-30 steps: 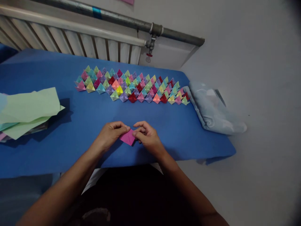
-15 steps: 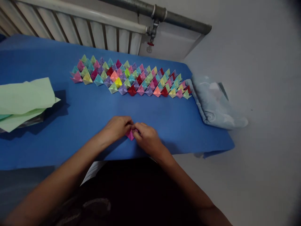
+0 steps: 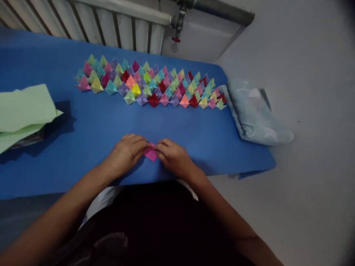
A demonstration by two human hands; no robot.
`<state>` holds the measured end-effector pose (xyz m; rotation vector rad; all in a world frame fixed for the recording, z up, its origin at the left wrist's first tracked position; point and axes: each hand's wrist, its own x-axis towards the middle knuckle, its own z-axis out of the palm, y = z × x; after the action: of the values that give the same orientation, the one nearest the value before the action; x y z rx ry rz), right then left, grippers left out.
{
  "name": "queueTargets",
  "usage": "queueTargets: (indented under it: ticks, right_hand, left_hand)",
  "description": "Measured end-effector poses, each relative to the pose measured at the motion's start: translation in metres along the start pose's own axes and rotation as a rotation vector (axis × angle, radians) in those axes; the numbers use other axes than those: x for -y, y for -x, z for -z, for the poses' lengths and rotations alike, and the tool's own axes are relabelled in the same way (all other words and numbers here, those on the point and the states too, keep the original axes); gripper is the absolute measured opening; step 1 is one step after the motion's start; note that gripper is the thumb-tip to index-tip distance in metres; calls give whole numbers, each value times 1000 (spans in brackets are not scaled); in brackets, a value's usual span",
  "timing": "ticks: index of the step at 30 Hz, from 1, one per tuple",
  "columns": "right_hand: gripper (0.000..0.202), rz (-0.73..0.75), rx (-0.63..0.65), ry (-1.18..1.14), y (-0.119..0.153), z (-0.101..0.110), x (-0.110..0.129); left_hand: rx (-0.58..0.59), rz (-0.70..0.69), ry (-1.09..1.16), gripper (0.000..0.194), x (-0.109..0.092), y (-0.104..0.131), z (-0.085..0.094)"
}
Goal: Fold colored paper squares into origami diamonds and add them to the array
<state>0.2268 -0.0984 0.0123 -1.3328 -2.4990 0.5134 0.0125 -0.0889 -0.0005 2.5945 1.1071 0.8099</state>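
Observation:
A small pink origami paper, folded into a diamond-like shape, is between my hands near the front edge of the blue-covered table. My left hand pinches its left upper edge with closed fingers. From the other side my right hand grips the right upper part between thumb and fingers. The fingers hide the paper's side corners. Beyond them, rows of folded paper boats in many colours stand close together across the table.
Pale green paper sheets lie stacked at the left, over something dark and shiny. At the right end rests a folded grey-blue cloth against the wall. Behind the table are a white radiator and a pipe valve with a red handle.
My hands have moved slightly apart, my left one to the left, and more of the pink paper shows, looking flatter. The whole view has shifted a little.

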Motion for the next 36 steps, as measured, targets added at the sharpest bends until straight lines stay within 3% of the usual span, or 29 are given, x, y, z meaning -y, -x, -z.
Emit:
queueTargets:
  ticks: [5, 12, 36]
  right_hand:
    - [26, 56, -34, 22, 0, -4, -5]
    - [28, 148, 2, 6, 2, 1, -11]
    - [21, 194, 79, -273, -1, 14, -22]
  left_hand:
    - [-56, -93, -77, 25, -10, 15, -3]
    - [-5, -122, -126, 20, -17, 14, 0]
    - [51, -75, -61, 26, -5, 14, 1]
